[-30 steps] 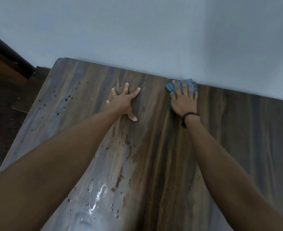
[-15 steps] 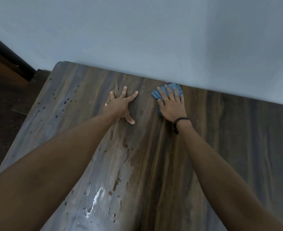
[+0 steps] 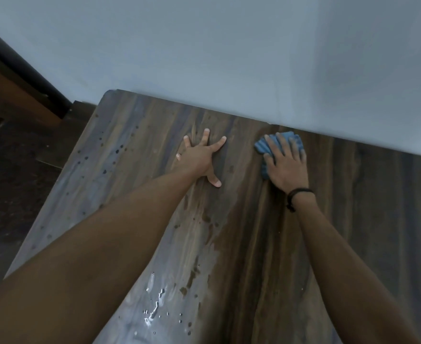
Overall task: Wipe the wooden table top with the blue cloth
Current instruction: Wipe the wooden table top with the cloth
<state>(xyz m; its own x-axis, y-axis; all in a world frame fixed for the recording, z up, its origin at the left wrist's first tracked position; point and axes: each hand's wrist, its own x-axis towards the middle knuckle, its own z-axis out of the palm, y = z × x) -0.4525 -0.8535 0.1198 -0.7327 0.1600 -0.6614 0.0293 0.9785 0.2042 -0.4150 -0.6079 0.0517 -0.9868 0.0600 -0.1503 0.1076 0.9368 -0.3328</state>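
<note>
The wooden table top (image 3: 266, 244) fills the lower view, its far edge against a wall. My right hand (image 3: 285, 165) lies flat with straight fingers on the blue cloth (image 3: 263, 147) and presses it to the wood near the far edge. Only the cloth's left and far parts show around the hand. My left hand (image 3: 199, 157) rests flat on the table with fingers spread, a hand's width left of the cloth. The left part of the table looks dull and wet, with water drops (image 3: 155, 311) near me; the right part is darker.
A pale wall (image 3: 229, 58) rises directly behind the table's far edge. The table's left edge (image 3: 55, 194) drops to a dark floor (image 3: 11, 184). A brown piece of furniture (image 3: 13, 95) stands at the far left.
My right hand slid the cloth left along the far edge, then back to the right. My left hand has stayed planted on the table.
</note>
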